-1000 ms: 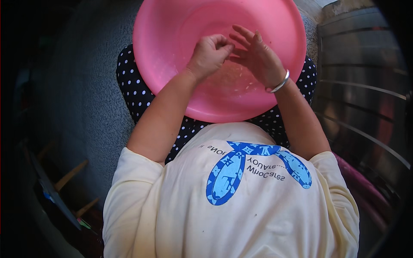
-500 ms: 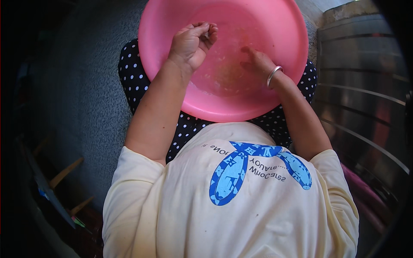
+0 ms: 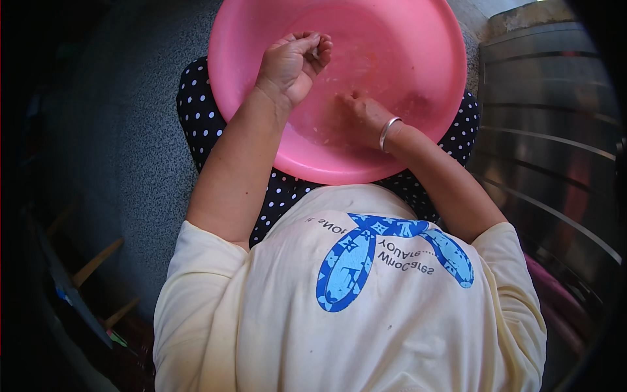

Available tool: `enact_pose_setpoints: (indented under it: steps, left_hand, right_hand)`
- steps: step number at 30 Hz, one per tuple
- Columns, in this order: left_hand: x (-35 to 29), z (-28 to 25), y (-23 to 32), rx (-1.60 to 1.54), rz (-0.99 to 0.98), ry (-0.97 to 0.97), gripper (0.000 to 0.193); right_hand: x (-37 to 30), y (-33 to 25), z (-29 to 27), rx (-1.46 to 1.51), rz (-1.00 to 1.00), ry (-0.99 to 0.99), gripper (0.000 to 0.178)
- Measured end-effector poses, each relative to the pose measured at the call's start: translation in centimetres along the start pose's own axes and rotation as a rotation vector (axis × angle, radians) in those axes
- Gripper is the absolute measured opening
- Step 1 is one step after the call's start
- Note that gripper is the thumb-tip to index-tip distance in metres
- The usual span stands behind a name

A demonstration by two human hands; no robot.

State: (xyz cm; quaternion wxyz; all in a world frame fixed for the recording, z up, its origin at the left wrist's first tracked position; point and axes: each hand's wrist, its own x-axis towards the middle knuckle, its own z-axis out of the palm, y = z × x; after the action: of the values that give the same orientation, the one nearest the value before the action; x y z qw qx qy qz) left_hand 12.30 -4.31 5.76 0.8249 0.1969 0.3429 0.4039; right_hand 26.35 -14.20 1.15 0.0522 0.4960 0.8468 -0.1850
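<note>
A large round pink plastic basin (image 3: 235, 78) rests on my lap and holds shallow water with small pale bits in it. Above the basin's left side, my left hand (image 3: 294, 65) is turned palm up with its fingers curled into a pinch. A small whitish bit (image 3: 316, 52) shows between thumb and fingers; its kind is too small to make out. My right hand (image 3: 367, 119), with a silver bangle (image 3: 387, 134) at the wrist, dips into the water near the basin's middle. Its fingers are curled in, and the fingertips are hidden under water.
Black trousers with white dots (image 3: 196, 98) lie under the basin. Grey speckled floor (image 3: 150, 130) stretches to the left. A dark metal panel with pale strips (image 3: 548, 111) stands close on the right. Wooden legs (image 3: 98, 261) of some furniture show at the lower left.
My right hand has swept left and slightly toward me through the water, and its fingers have curled in. My left hand has kept its place and its pinch.
</note>
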Motion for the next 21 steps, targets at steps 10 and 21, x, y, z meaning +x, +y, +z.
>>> enact_pose_setpoints:
  steps: [10,21]
  left_hand:
    - [-0.4,0.3,0.3,0.018,-0.010,0.021,0.005]
    - [-0.5,0.3,-0.1,0.013,-0.019,0.019,0.005]
  right_hand:
    - [1.3,-2.3,-1.0,0.148,-0.080,-0.168,0.024]
    - [-2.6,1.0,-4.0,2.454,0.217,0.051,0.028]
